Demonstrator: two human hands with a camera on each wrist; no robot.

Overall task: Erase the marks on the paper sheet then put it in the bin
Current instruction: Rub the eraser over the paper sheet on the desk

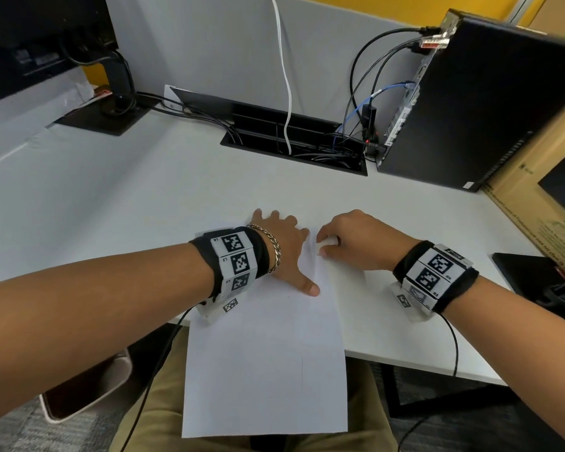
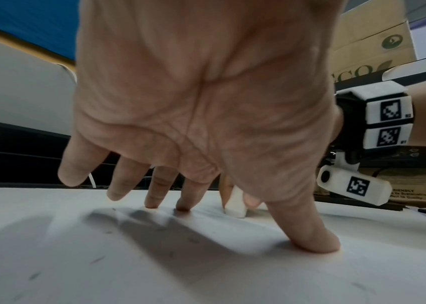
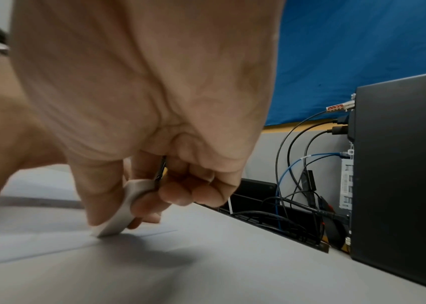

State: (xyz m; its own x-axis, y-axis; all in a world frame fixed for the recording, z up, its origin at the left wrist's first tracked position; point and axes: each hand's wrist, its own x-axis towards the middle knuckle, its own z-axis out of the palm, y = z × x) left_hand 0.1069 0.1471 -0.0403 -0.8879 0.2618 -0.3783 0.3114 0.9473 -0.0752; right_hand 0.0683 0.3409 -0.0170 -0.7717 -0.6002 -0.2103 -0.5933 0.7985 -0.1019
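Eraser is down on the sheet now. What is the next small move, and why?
Probably a short rub along the sheet's far right edge: the right hand pinches the eraser with its tip on the paper sheet, which the left hand presses flat.

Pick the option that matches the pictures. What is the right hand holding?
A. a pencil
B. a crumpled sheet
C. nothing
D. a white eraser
D: the right hand pinches a white eraser whose tip touches the paper sheet, while the left hand presses the sheet flat.
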